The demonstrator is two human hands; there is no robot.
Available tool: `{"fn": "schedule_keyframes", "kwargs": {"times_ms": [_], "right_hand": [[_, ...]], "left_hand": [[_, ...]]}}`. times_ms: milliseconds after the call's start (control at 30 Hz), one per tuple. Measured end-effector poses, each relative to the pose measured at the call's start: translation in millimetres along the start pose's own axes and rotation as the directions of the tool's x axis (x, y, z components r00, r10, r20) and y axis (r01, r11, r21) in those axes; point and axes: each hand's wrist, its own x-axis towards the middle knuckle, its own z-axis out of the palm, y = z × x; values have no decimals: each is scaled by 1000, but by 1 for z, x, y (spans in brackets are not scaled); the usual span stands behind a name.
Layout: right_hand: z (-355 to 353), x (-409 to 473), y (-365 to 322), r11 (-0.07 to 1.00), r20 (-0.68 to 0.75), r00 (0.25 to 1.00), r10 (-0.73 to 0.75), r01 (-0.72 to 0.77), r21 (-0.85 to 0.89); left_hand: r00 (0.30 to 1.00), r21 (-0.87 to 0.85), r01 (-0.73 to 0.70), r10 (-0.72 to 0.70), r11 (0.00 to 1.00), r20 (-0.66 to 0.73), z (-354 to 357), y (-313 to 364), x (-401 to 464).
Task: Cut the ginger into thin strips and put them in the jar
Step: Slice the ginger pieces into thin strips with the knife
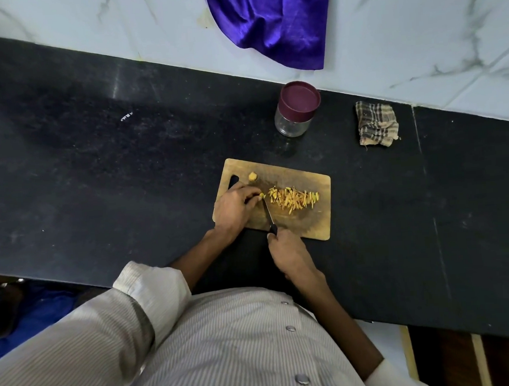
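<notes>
My left fingers (252, 196) curl down on a small yellow nub of ginger (261, 195), pinning it to the rectangular wooden cutting board (315, 218) at centre frame. My left hand (233, 209) rests on the board's left part. My right hand (287, 253), lower centre, is wrapped around the black handle of a small narrow-bladed knife (268, 214); the blade runs up toward the nub, tip right beside my left fingertips.

Step in hand, as I judge it: slicing the last held piece. A loose heap of thin yellow ginger strips (294, 198) lies just right of the blade. One uncut ginger knob (252, 176) sits near the board's upper left, by the handle slot.

The clear glass jar with a maroon screw lid (297, 110) stands on the black stone counter (93, 149) above the board, lid on, no strips inside that I can see.

Next move calls for short, careful strokes, since the fingertips are close to the edge. Later the lid must come off.

Writing: a small white mark on the counter, upper left, too small to read. No labels visible on the jar.
</notes>
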Motion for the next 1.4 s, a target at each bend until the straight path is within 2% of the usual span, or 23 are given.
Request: {"fn": "schedule_keyframes", "kwargs": {"times_ms": [133,567,1000,1267,1400], "right_hand": [[-4,-1,-1,1000,-46,999,-12,13,17],[2,6,-2,998,-34,999,-23,25,52],[-14,1,-11,987,107,992,63,-78,141],[-15,0,-15,992,144,986,79,-92,81],[-5,4,-4,997,112,992,65,-70,43]], "left_hand": [[1000,7,4,-4,1000,1,0,0,-1],[1000,-26,3,-4,1000,-16,1,-3,-1],[998,9,-18,18,1000,-66,6,-3,0],[997,22,-8,9,1000,-76,7,-3,0],[998,21,-6,8,1000,-69,5,-2,-1]]}}
